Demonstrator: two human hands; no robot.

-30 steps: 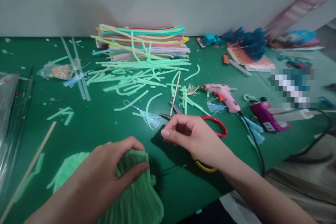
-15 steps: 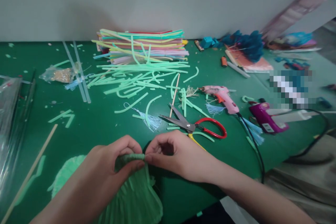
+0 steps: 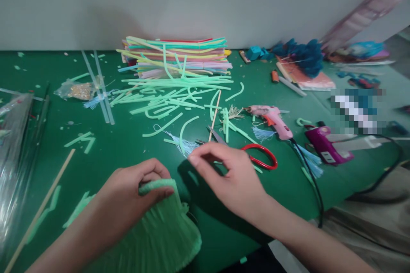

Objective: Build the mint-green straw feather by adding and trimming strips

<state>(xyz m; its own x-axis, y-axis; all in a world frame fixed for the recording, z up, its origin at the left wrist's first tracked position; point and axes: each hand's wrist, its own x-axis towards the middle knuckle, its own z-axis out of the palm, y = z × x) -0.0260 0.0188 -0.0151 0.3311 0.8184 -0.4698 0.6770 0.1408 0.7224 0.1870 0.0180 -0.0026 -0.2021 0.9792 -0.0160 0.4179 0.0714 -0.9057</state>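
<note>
While left hand (image 3: pixel 133 192) pinches green ribbing (image 3: pixel 162 228), right hand (image 3: pixel 235 179) hovers

The left hand (image 3: pixel 131 192) pinches a green piece (image 3: pixel 166 232) by its edge; the right hand (image 3: pixel 235 179), apart from it, partly hides scissors (image 3: pixel 218 135) on the bench (image 3: pixel 124 145)

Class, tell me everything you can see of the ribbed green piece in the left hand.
The ribbed green piece is light green and looks soft and fuzzy, with many narrow ridges running side by side. Its upper edge curves over, its body widens downward, and a small tuft sticks out on its right side. The left hand pinches it near the top; the right hand is apart from it. The left forearm hides part of it, and its bottom meets the picture's lower edge.
</note>
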